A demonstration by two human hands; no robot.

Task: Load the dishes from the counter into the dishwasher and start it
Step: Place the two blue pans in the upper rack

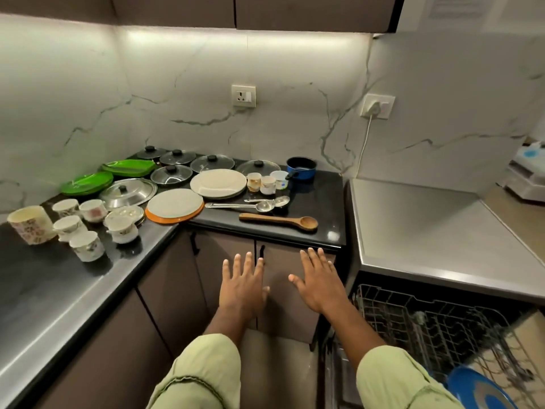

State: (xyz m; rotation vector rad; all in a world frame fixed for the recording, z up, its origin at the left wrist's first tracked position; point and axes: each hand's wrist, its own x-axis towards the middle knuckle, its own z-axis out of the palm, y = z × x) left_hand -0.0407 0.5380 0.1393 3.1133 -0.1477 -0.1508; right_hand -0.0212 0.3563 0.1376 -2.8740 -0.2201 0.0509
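Fingers [247, 262] splayed, well below the dishes [218, 184].

Corner surface [324, 202]: cups [73, 228] at left; lids [177, 160] along the back wall, plates [218, 184] before them; wooden spoon [278, 222] nearest the front edge, ladles [250, 205] just behind it; saucepan [301, 168] at back right. Dishwasher rack [427, 320] lies low to my right. My left hand [244, 287] and right hand [317, 284] are side by side before the cupboard doors [283, 314].

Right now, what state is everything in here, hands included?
Left hand: open, holding nothing.
Right hand: open, holding nothing.
Dishwasher rack: pulled out.
Cupboard doors: closed.
Left wall socket: nothing plugged in.
Right wall socket: plug in.
Blue saucepan: upright, no lid.
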